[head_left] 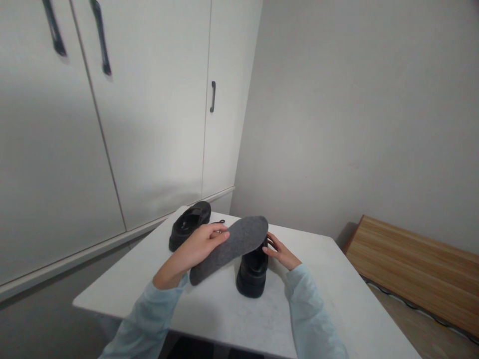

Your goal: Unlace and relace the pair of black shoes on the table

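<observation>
A grey felt insole is held in the air by my left hand, whose thumb and fingers close on its left edge. Its wide end hangs over a black shoe standing on the white table and covers part of that shoe. My right hand is at the right side of this shoe, fingers curved around its upper rim. A second black shoe stands at the table's far left, its opening facing up.
The white table reaches a corner between white cabinets and a grey wall. A small black item lies behind the insole. At the right is a wooden board, with a cable along its lower edge.
</observation>
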A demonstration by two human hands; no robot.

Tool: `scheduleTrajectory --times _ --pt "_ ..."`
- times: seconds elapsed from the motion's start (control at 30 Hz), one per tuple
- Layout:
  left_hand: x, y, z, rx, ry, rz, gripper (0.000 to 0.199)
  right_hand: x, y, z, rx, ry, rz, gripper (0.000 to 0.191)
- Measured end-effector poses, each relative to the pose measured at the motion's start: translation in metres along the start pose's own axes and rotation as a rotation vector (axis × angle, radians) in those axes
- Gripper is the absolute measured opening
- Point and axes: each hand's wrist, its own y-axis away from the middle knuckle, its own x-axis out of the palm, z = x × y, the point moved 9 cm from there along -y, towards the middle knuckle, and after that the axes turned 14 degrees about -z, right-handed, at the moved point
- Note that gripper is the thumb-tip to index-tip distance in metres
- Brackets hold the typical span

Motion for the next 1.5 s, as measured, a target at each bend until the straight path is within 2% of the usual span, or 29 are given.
scheduleTrajectory --times 0.1,0.3,0.37,0.53,0.7,0.83,0.93,1.1,1.23,1.5 --pt "0.013 -0.008 -0.005 -0.008 0.15 -0.04 0.038 -0.001 -0.001 0.0 -0.007 0.004 -0.01 0.06" --pt "0.069 -0.024 0.003 -0.075 0.441 0.038 0.039 -0.006 -0.002 -0.007 0.04 0.021 -0.058 0.06" --pt "0.085 -0.03 0.012 -0.065 0.398 0.055 0.039 -0.006 -0.002 -0.005 0.037 0.019 -0.07 0.058" --pt "0.096 -0.048 0.039 -0.002 0.163 0.004 0.04 -0.006 -0.001 0.003 0.02 0.007 -0.101 0.059" --pt "0.081 -0.066 0.069 -0.046 0.153 -0.062 0.036 -0.008 0.0 0.006 0.038 0.052 -0.131 0.061" --pt "0.05 -0.077 0.092 -0.062 0.133 -0.259 0.031 -0.008 0.002 0.013 0.016 0.085 -0.123 0.056" --pt "0.03 -0.078 0.106 -0.044 -0.02 -0.374 0.037 -0.008 0.003 0.015 0.012 0.104 -0.124 0.054" --pt "0.016 -0.076 0.124 0.024 -0.304 -0.41 0.032 -0.007 0.002 0.014 0.005 0.112 -0.109 0.054" --pt "0.01 -0.076 0.14 -0.01 -0.502 -0.414 0.035 -0.007 0.002 0.013 -0.006 0.117 -0.099 0.053" --pt "0.013 -0.073 0.147 -0.043 -0.62 -0.355 0.043 -0.006 0.002 0.014 -0.011 0.116 -0.095 0.053"
